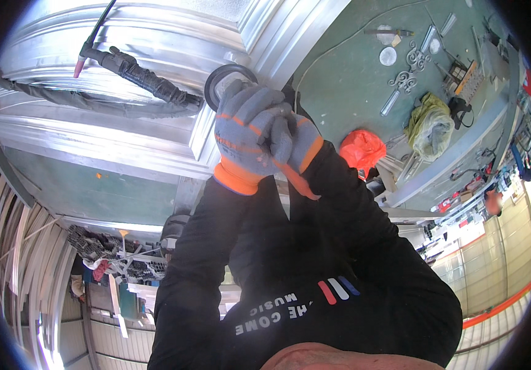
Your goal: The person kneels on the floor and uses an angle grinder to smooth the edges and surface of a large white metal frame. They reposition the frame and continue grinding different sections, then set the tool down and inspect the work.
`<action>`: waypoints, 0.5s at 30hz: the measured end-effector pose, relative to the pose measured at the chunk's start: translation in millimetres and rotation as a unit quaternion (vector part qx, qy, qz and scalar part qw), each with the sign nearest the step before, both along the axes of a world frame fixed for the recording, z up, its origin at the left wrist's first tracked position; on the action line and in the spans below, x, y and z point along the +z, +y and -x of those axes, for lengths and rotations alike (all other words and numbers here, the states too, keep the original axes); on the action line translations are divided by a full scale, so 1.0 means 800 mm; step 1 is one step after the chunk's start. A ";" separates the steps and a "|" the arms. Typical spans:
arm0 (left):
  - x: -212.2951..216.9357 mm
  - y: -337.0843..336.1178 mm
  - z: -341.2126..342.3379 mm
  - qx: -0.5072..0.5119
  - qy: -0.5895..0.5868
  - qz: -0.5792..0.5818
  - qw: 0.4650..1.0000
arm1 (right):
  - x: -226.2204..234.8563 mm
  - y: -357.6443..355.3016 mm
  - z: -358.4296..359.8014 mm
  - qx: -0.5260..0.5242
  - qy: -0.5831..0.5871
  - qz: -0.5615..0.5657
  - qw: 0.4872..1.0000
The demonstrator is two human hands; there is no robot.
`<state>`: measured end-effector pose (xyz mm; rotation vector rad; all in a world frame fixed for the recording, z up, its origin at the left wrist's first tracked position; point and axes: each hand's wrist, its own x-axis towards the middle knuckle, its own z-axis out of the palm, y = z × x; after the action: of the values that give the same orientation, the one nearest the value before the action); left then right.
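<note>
Both hands wear grey gloves with orange cuffs and are pressed together at the corner of a shiny metal frame (96, 140). My left hand (240, 132) is closed on what looks like an angle grinder, its round dark-rimmed disc (209, 87) showing just beyond the fingers at the frame. My right hand (302, 137) is closed against the left one, on the tool's dark body, which the gloves mostly hide. An orange strip hangs from the right glove's cuff. Left of the disc, a welding torch (134, 71) with a pink tip and black-wrapped handle lies on the frame.
The green tabletop (339, 92) at the right bears scrollwork pieces (404, 81), a red plastic bag (363, 148), a yellow-green cloth with clear plastic (428, 126) and loose tools. A thick wrapped cable (93, 102) runs across the frame. Long metal profiles (16, 246) stand at the left.
</note>
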<state>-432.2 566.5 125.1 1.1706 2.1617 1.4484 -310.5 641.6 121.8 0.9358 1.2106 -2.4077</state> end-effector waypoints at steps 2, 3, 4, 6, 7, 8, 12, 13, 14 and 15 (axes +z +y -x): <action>0.003 0.002 0.006 -0.010 0.010 0.004 1.000 | 0.003 -0.001 0.000 0.001 -0.032 -0.016 0.999; 0.004 0.003 0.009 -0.015 0.016 0.006 1.000 | 0.006 0.000 0.001 0.027 -0.065 -0.052 0.996; 0.004 0.004 0.009 -0.010 0.016 0.004 1.000 | 0.005 -0.001 0.001 0.028 -0.061 -0.061 0.996; 0.004 0.005 0.007 -0.002 0.017 0.000 1.000 | 0.003 -0.003 0.001 0.029 -0.051 -0.078 0.995; 0.004 0.005 0.007 -0.004 0.011 0.003 1.000 | 0.006 0.000 0.003 0.069 -0.047 -0.102 0.991; 0.005 0.004 0.005 -0.007 0.006 0.005 1.000 | 0.014 0.006 0.007 0.109 -0.044 -0.125 0.985; 0.001 0.004 0.002 0.005 0.024 -0.004 1.000 | 0.015 0.011 0.001 0.169 -0.044 -0.152 0.973; 0.002 0.005 0.003 0.000 0.016 -0.001 1.000 | 0.015 0.008 0.002 0.112 -0.042 -0.124 0.985; 0.005 0.007 0.006 -0.005 0.009 0.002 1.000 | 0.015 0.003 0.003 0.054 -0.040 -0.096 0.993; 0.007 0.008 0.007 -0.010 0.001 0.005 1.000 | 0.013 0.000 0.002 0.028 -0.037 -0.077 0.996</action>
<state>-438.0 572.9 130.6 1.1863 2.1510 1.4268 -311.9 641.7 131.9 1.0118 1.3926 -2.2418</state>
